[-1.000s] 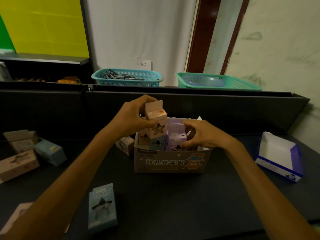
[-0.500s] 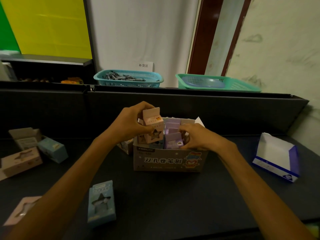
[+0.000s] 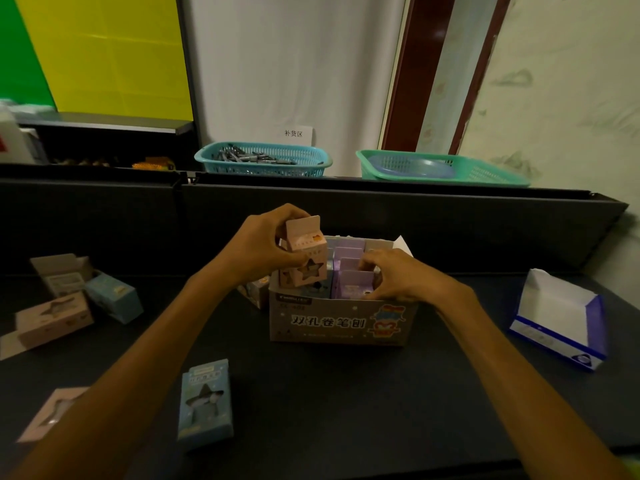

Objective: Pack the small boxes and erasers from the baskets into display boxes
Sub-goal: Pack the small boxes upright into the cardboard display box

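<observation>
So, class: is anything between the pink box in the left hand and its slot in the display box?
Nothing visible blocks it. The left hand holds the pink box already partly inside the display box, beside the purple boxes that the right hand steadies.

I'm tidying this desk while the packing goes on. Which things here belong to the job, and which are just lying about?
Belongs to the job:
- pink box in the left hand
- display box, right hand on its purple boxes
- loose blue box
- white display box

Lying about:
- basket of pens
- green basket

A paper sign (image 3: 295,134) hangs beside a dark red door frame (image 3: 403,74).
</observation>
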`<move>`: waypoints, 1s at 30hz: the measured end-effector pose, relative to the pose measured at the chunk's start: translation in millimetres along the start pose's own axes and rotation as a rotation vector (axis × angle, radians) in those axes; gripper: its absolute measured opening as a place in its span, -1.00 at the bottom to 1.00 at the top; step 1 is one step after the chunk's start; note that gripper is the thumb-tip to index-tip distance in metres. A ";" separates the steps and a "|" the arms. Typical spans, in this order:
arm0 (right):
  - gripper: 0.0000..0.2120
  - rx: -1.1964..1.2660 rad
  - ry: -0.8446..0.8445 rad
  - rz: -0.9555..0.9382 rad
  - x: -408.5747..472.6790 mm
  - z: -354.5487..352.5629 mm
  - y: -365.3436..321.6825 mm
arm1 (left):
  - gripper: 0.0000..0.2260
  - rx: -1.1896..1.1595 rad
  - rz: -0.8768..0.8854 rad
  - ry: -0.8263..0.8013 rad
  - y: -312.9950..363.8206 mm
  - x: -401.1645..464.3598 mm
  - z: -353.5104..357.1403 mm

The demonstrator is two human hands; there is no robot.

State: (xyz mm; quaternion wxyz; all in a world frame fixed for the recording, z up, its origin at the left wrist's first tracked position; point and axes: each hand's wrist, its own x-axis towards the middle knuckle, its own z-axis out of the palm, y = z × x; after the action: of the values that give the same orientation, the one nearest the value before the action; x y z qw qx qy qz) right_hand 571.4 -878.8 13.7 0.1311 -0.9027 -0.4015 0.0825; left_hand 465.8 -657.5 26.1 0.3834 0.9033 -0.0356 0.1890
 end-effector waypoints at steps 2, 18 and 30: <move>-0.51 -0.014 0.008 -0.009 0.4 0.6 1.0 | -0.53 0.000 -0.010 -0.004 0.5 0.6 -1.9; -0.64 -0.080 0.254 -0.080 20.5 -3.6 -7.7 | -0.54 0.227 -0.029 -0.057 4.1 17.1 -10.5; -0.61 -0.036 0.250 -0.110 41.0 -1.6 -9.9 | -0.50 0.302 -0.043 -0.082 5.8 22.1 -19.0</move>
State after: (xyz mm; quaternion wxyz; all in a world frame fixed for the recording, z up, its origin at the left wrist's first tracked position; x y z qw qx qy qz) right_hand 592.1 -842.1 16.5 0.1681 -0.8848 -0.4323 -0.0450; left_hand 479.1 -646.4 50.2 0.2453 0.9583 -0.0029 0.1468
